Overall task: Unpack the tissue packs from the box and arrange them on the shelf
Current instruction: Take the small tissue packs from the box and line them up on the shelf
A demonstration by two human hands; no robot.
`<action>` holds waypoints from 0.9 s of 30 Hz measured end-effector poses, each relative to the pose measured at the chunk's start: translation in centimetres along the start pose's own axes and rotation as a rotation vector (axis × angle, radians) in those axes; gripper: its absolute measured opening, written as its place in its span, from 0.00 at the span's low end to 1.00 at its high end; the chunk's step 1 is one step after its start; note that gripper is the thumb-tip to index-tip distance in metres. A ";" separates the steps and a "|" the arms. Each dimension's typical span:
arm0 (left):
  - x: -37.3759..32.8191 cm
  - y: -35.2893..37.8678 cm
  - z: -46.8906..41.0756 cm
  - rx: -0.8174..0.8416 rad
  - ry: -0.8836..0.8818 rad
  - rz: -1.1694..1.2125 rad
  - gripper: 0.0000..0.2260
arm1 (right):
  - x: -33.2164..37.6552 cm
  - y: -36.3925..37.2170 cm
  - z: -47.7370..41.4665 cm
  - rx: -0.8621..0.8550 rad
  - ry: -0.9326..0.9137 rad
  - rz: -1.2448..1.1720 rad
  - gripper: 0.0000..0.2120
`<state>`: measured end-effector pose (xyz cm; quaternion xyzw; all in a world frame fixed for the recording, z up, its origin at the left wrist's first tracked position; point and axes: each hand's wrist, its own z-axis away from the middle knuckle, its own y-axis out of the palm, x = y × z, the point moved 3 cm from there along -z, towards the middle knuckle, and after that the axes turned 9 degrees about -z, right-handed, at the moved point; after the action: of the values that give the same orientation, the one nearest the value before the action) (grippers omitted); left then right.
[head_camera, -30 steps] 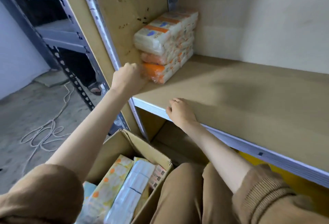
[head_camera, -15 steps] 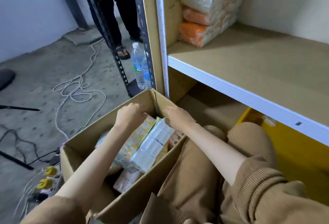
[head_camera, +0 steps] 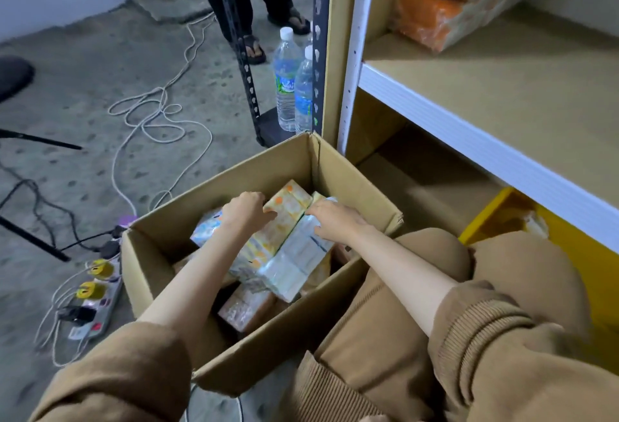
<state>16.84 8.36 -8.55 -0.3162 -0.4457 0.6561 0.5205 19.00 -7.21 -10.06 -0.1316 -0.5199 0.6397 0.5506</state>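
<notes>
shelved: stack of orange-and-white plastic-wrapped tissue packs [head_camera: 445,3] sat at back left corner of tan board shelf [head_camera: 502,93]; remainder of shelf bare. 
pending: open brown cardboard box [head_camera: 351,183] on floor held several packs. 
left hand [head_camera: 246,212] curled onto yellow-orange patterned pack [head_camera: 281,217]; right hand [head_camera: 335,222] lay on pale white pack [head_camera: 294,261]; grip firmness unclear. judged early stage.

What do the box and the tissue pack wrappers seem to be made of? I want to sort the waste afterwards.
Box: brown corrugated cardboard by the look, matte, with creased flaps and worn edges. Tissue packs: thin clear plastic film, probably, since the wrappers are glossy and wrinkled and catch the light. The tissue inside looks like soft paper.
</notes>
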 end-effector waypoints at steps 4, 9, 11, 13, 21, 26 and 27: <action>0.2 2.1 -2.4 0.240 -0.047 0.092 0.26 | 0.2 0.9 -1.5 0.098 -0.036 -0.011 0.19; 0.0 3.9 -4.3 0.385 -0.134 0.239 0.32 | 0.0 1.7 -3.0 0.170 -0.075 0.007 0.25; -0.2 4.0 -4.9 0.431 -0.169 0.313 0.35 | -0.2 1.9 -3.4 0.181 -0.085 -0.001 0.26; -0.5 4.0 -5.1 0.461 -0.191 0.363 0.37 | -0.5 2.0 -3.8 0.188 -0.086 -0.018 0.27; 0.0 3.3 -5.3 0.303 -0.165 0.382 0.18 | -1.1 2.2 -4.4 0.236 -0.068 -0.055 0.26; 1.9 -0.4 -3.4 0.218 -0.119 0.331 0.18 | -1.0 2.2 -3.9 0.201 -0.074 -0.040 0.26; 2.4 -1.2 -3.0 0.192 -0.104 0.306 0.18 | -1.0 2.2 -3.8 0.193 -0.072 -0.030 0.26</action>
<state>19.32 11.52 -8.49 -0.2947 -0.3539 0.7826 0.4188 20.91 -5.69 -13.89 -0.0469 -0.4773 0.6828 0.5511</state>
